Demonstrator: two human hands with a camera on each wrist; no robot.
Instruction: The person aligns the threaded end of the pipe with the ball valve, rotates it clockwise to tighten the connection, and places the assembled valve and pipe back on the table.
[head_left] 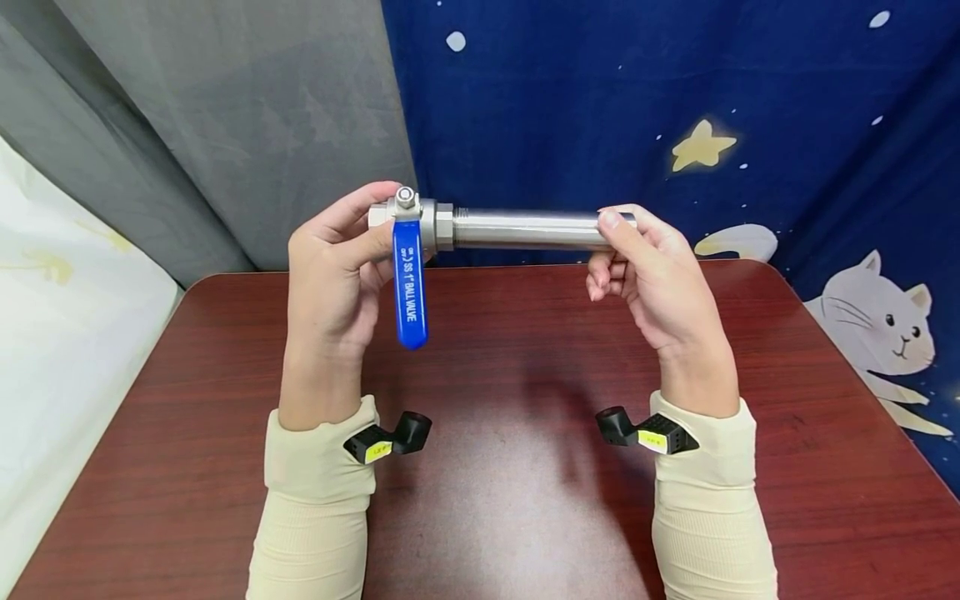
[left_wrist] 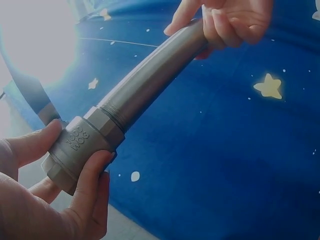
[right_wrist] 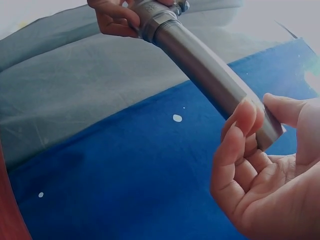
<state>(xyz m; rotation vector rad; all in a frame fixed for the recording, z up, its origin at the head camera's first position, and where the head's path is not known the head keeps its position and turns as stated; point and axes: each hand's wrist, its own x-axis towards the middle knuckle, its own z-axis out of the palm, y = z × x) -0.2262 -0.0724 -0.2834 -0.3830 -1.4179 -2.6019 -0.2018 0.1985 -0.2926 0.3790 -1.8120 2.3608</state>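
Above the table's far edge, a steel ball valve (head_left: 428,223) with a blue lever handle (head_left: 410,283) is joined to a straight steel pipe (head_left: 532,229). My left hand (head_left: 330,267) grips the valve body, thumb on one side and fingers round the other. The lever hangs toward me, crosswise to the pipe. At the pipe's far right end, my right hand (head_left: 667,279) pinches it between thumb and fingers. In the left wrist view, raised lettering shows on the valve body (left_wrist: 77,142), and some pipe thread is visible at the joint. The pipe's free end (right_wrist: 272,135) shows in the right wrist view.
A reddish-brown wooden table (head_left: 510,500) lies below both hands. Behind it hang a grey curtain (head_left: 247,108) and a blue curtain (head_left: 540,108) with stars and a cat. White cloth (head_left: 67,333) is at the left. Each sleeve cuff carries a small black camera (head_left: 386,437).
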